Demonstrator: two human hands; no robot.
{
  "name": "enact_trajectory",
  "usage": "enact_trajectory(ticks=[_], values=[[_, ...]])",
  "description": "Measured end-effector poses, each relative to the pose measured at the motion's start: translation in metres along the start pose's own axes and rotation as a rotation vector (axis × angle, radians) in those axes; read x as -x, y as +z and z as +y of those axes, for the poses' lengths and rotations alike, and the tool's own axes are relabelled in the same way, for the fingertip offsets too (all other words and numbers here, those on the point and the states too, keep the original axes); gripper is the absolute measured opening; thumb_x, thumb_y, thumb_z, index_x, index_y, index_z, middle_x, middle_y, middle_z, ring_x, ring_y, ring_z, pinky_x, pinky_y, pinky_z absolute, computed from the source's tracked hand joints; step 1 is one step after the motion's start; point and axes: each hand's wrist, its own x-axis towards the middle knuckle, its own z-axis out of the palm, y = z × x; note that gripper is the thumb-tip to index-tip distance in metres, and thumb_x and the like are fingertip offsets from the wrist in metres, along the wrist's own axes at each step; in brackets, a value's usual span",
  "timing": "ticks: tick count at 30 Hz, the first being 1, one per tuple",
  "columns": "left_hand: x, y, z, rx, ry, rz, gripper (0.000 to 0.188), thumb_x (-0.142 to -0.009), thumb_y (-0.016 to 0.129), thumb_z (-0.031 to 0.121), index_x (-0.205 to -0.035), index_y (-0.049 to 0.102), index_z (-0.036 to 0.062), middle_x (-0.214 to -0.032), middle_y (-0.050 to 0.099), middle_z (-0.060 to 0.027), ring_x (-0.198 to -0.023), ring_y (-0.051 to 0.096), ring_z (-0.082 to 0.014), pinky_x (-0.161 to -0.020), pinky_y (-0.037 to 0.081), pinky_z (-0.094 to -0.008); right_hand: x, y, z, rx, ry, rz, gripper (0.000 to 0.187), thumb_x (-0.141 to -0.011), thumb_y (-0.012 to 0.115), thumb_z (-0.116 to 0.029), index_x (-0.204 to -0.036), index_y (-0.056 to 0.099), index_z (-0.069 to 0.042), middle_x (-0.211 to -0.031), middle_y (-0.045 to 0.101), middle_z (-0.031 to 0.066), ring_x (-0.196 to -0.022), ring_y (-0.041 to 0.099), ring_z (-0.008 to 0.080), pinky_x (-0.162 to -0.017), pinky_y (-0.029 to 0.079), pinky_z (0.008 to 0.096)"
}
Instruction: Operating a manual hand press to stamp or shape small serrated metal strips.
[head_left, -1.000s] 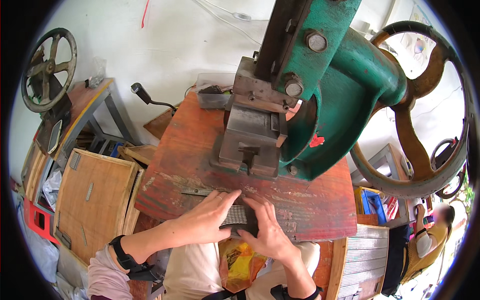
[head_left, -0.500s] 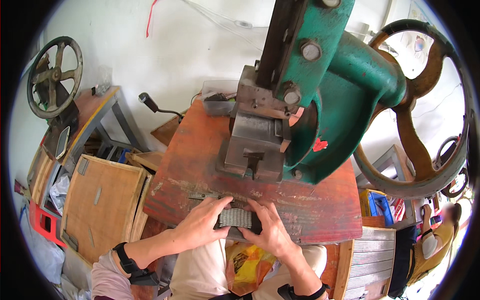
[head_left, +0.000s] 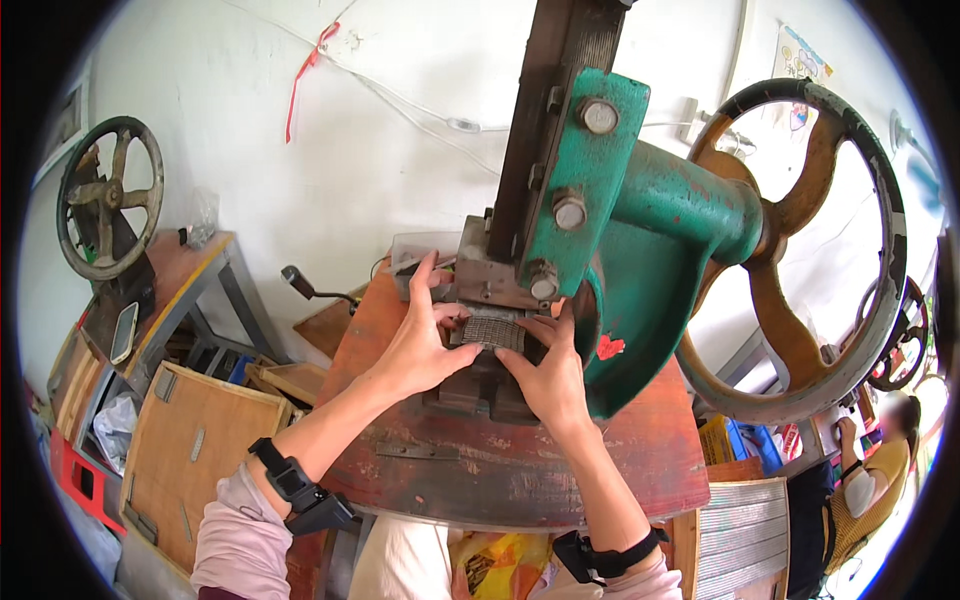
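Note:
A small bundle of thin grey metal strips, packed side by side with a ridged, slightly curved top (head_left: pixel 493 332), lies on the dark steel lower block (head_left: pixel 470 388) of a green press (head_left: pixel 655 290), below its ram block (head_left: pixel 480 275). My left hand (head_left: pixel 425 340) grips the bundle's left end between thumb and lower fingers, with the index finger raised. At the right end, my right hand (head_left: pixel 553 375) has its thumb at the near edge and its fingers behind. The bundle's underside is hidden. Each wrist wears a black strap with a device.
A large handwheel (head_left: pixel 880 300) stands at the press's right. A flat metal strip (head_left: pixel 415 452) lies on the worn red table (head_left: pixel 520 490). Behind my left hand sits a clear plastic bin (head_left: pixel 415 245). A wooden box (head_left: pixel 200 450) is at left; another person (head_left: pixel 870 490) sits far right.
Both hands have carried the metal bundle from the table's front edge forward onto the press's lower block. My left index finger has lifted. The view has tilted upward slightly.

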Motion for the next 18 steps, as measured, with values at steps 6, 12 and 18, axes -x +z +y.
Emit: enact_trajectory(ticks=[6, 12, 18], values=[[-0.033, -0.003, 0.001, -0.513, 0.147, -0.05, 0.104, -0.07, 0.076, 0.006, -0.142, 0.001, -0.0018, -0.128, 0.043, -0.026, -0.11, 0.054, -0.0345, -0.086, 0.047, -0.0396, -0.036, 0.005, 0.016, 0.019, 0.041, 0.043, 0.072, -0.067, 0.077, -0.008, -0.124, 0.037, 0.008, -0.12, 0.048, 0.0261, -0.11, 0.05, 0.0393, -0.096, 0.038, 0.0418], [0.022, -0.036, 0.01, -0.892, 0.161, 0.019, 0.059, -0.075, 0.073, 0.019, -0.122, 0.046, -0.0042, -0.109, 0.056, -0.0221, -0.095, 0.058, -0.0372, -0.08, 0.047, -0.042, -0.042, -0.001, 0.014, 0.005, 0.171, -0.017, 0.059, -0.065, 0.079, -0.01, -0.111, 0.044, 0.002, -0.106, 0.053, 0.0198, -0.106, 0.049, 0.0354, -0.091, 0.039, 0.0431], [0.122, -0.046, -0.001, -0.798, 0.103, -0.376, 0.032, -0.078, 0.072, 0.023, -0.103, 0.062, 0.006, -0.114, 0.057, -0.0177, -0.113, 0.052, -0.0368, -0.094, 0.041, -0.0417, -0.046, -0.001, 0.016, 0.062, 0.151, -0.065, 0.06, -0.064, 0.08, -0.014, -0.109, 0.043, 0.001, -0.103, 0.053, 0.0177, -0.104, 0.048, 0.0341, -0.089, 0.039, 0.0431]])
